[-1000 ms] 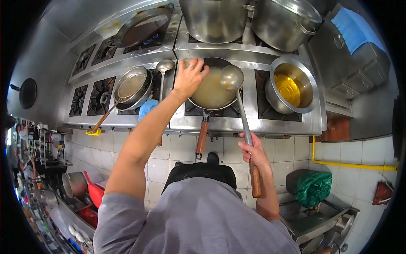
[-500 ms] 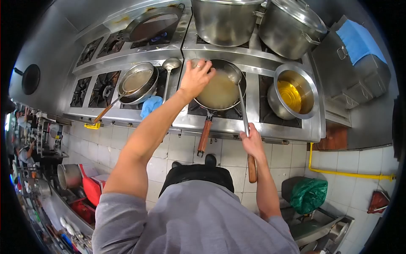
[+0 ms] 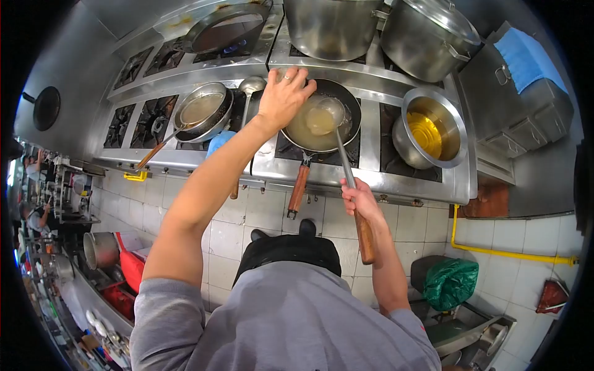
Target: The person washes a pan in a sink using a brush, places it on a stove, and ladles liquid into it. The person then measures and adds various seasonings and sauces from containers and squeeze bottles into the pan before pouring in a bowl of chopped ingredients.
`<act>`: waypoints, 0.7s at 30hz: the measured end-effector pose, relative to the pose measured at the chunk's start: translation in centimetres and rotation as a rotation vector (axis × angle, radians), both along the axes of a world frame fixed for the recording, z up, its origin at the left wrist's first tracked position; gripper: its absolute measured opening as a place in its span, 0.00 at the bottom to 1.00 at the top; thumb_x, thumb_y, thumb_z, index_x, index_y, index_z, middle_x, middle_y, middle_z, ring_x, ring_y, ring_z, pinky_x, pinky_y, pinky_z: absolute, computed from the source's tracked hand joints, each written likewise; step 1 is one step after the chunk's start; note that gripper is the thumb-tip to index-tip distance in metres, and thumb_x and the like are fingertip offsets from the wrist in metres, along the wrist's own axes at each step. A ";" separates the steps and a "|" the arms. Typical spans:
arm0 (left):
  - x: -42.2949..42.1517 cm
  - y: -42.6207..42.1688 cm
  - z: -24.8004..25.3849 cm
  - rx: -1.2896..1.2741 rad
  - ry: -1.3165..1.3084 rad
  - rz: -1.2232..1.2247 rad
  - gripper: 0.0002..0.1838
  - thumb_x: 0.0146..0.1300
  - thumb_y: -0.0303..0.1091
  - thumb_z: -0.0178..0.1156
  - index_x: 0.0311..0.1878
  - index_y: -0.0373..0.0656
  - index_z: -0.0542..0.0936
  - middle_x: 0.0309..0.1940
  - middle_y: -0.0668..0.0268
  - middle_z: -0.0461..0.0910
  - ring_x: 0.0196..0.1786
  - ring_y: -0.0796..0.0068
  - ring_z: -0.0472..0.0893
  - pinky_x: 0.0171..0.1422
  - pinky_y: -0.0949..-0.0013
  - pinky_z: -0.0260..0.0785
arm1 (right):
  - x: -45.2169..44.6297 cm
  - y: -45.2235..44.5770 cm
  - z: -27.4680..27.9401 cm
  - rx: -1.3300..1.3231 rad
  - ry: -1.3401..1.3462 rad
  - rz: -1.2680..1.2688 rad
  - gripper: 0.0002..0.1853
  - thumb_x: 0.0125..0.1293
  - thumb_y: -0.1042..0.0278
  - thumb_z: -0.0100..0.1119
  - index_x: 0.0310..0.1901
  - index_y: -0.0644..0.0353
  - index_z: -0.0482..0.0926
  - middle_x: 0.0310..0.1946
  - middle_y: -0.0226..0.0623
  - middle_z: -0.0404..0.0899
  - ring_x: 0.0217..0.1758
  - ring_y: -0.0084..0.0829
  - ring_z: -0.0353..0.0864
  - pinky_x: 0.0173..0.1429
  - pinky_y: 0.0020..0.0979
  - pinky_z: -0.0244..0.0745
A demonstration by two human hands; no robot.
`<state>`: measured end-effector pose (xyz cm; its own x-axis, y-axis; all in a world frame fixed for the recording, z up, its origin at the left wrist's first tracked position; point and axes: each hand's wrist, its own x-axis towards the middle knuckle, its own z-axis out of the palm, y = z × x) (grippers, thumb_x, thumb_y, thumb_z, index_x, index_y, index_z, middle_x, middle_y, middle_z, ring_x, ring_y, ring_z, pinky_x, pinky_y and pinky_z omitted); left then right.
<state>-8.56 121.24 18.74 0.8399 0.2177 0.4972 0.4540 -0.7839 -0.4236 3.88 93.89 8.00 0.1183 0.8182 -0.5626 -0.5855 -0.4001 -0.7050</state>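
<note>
In my right hand (image 3: 364, 201) is a long-handled ladle (image 3: 345, 159) with a wooden grip, my fingers closed around its metal shaft. Its bowl lies in the cloudy, pale liquid (image 3: 303, 131) of a dark frying pan (image 3: 352, 105). The pan rests on a burner, its wooden handle (image 3: 298, 193) pointing toward me. Above the pan's far left edge, my left hand (image 3: 284, 102) has its fingers bent downward around something greyish, mostly hidden. Left of that hand, a second ladle (image 3: 252, 85) lies on the stove.
A metal pot with yellow oil (image 3: 455, 117) stands at right. To the left are a strainer (image 3: 201, 105) over a bowl and a blue cloth (image 3: 219, 142). Large stockpots (image 3: 331, 31) and a wide pan (image 3: 229, 31) over a blue flame occupy the back.
The ladle's bowl has moved from the pan's right side toward its middle. My right hand has shifted slightly left and up, while my left hand has moved slightly up.
</note>
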 end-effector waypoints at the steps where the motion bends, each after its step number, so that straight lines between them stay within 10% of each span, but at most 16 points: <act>1: 0.0 0.0 0.5 0.013 -0.022 0.002 0.17 0.61 0.35 0.56 0.54 0.54 0.78 0.55 0.65 0.72 0.65 0.66 0.67 0.62 0.47 0.60 | -0.4 -0.3 0.0 -0.008 -0.131 0.007 0.15 0.69 0.71 0.54 0.55 0.59 0.68 0.23 0.26 0.65 0.16 0.18 0.62 0.18 0.27 0.58; 15: 1.6 -0.6 2.8 -0.026 -0.177 0.024 0.18 0.58 0.33 0.60 0.53 0.54 0.79 0.55 0.68 0.71 0.64 0.67 0.68 0.63 0.48 0.60 | -0.3 -2.7 1.4 -0.020 -0.605 -0.038 0.16 0.71 0.70 0.54 0.57 0.62 0.66 0.18 0.26 0.65 0.13 0.20 0.64 0.17 0.29 0.58; 17: 1.4 0.5 -1.8 0.140 0.292 -0.129 0.17 0.60 0.35 0.58 0.53 0.52 0.79 0.55 0.69 0.71 0.64 0.68 0.68 0.64 0.49 0.61 | -0.2 -2.8 -0.5 0.027 -0.730 -0.053 0.15 0.71 0.69 0.54 0.56 0.61 0.67 0.18 0.25 0.65 0.13 0.19 0.64 0.17 0.28 0.59; 21: -0.3 0.7 -2.9 0.027 0.204 -0.096 0.18 0.62 0.36 0.55 0.56 0.52 0.78 0.58 0.67 0.71 0.66 0.68 0.67 0.65 0.48 0.61 | 0.3 -2.8 -2.7 0.065 -0.821 -0.049 0.15 0.70 0.69 0.56 0.55 0.60 0.68 0.18 0.25 0.66 0.14 0.19 0.65 0.17 0.28 0.60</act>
